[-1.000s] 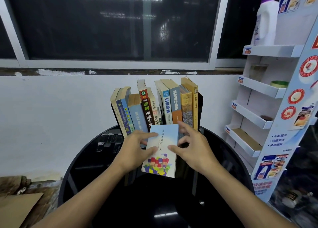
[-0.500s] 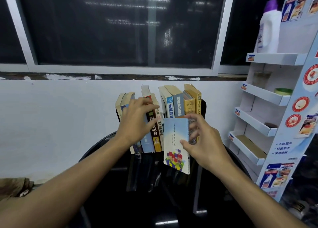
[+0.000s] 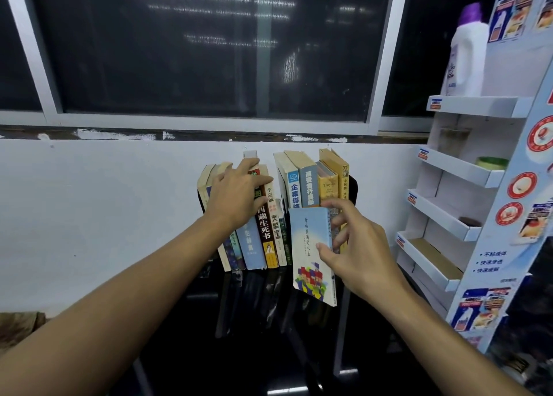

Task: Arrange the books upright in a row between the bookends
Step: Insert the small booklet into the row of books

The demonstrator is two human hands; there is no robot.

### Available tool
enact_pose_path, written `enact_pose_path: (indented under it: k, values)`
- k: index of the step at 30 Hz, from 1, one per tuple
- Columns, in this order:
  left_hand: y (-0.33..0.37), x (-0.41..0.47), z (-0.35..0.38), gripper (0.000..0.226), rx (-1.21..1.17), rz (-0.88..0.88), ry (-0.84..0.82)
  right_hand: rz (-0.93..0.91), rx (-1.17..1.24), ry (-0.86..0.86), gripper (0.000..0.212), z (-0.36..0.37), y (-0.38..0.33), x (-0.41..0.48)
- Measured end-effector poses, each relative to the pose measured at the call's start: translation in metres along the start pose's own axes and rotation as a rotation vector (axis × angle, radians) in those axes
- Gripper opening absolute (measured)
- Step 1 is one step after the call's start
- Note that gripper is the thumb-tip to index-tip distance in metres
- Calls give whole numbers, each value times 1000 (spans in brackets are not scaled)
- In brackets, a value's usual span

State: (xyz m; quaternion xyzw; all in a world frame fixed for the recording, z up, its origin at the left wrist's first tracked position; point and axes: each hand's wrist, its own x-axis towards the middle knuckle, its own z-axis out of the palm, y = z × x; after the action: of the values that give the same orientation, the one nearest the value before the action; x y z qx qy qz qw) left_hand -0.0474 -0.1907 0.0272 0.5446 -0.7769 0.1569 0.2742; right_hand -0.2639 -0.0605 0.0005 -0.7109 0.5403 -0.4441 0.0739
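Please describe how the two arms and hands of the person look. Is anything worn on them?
Both forearms are bare up to the picture's edge: no sleeves in view. The left hand and right hand wear no gloves. No watch, bracelet or ring is visible on the wrists or fingers. No markings show on them.

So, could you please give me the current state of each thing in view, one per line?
Row of books: upright, left ones leaning, gap in the middle.
Pale blue book: upright, lifted, not yet in the row.
Left hand: pressing on the left books.
Right hand: holding the pale blue book.
White bottle: upright, capped.
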Motion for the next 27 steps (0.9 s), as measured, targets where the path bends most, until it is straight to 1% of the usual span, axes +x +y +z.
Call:
enact_pose_path:
  k: [6, 11, 16, 27]
  values:
    - [1, 2, 1, 43, 7, -26, 19, -34, -12, 26, 66, 9, -8, 14]
    - [3, 1, 1, 42, -31, -38, 27, -126, -86, 21, 65, 18, -23, 31]
    - [2, 0, 3, 43, -76, -71, 9, -153, -126, 25, 64, 26, -31, 49]
    - [3, -4, 3, 42, -75, -99, 2, -132, -222, 35, 63, 37, -33, 72]
